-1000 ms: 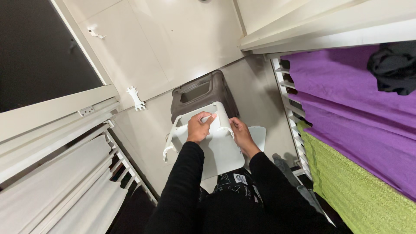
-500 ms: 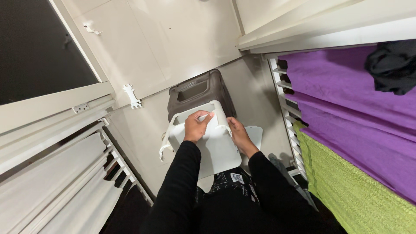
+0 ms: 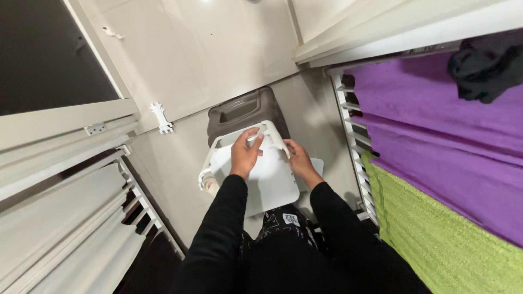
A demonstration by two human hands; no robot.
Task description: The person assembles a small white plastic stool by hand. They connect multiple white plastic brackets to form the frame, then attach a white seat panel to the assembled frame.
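Left hand (image 3: 245, 155): fingers curled over far top rim of white rack (image 3: 261, 179), thumb side toward centre; closed on rim.
Right hand (image 3: 298, 158): wrapped on right-hand edge of same rack, nr far corner; closed on edge, fingertips hidden behind frame.
White rack: flat white panel w/ raised tubular rim, rounded corners; held low in front of body, above floor, tilted slightly; near end overlaps lap.
Sleeves (image 3: 218, 234): black, long, both arms; run from bottom of view up to wrists.
Grey bin (image 3: 245, 111): dark grey plastic, rectangular, moulded handle slot on top; on floor just beyond rack, partly covered by rack's far rim.
White bracket (image 3: 162, 117): small, forked shape; at foot of wall, left of bin, apart from it.
Wall (image 3: 207, 49): pale, glossy; behind bin.
Floor (image 3: 180, 163): pale grey, narrow strip between the two sides.
White slats (image 3: 65, 228): stacked rails and panels, left side, from near corner up to hinge (image 3: 95, 129).
Purple cloth (image 3: 436, 136): draped in layers over white rail (image 3: 351, 130), right side.
Green cloth (image 3: 436, 228): textured, below purple, lower right.
Black cloth (image 3: 485, 65): bunched on top of purple, upper right.
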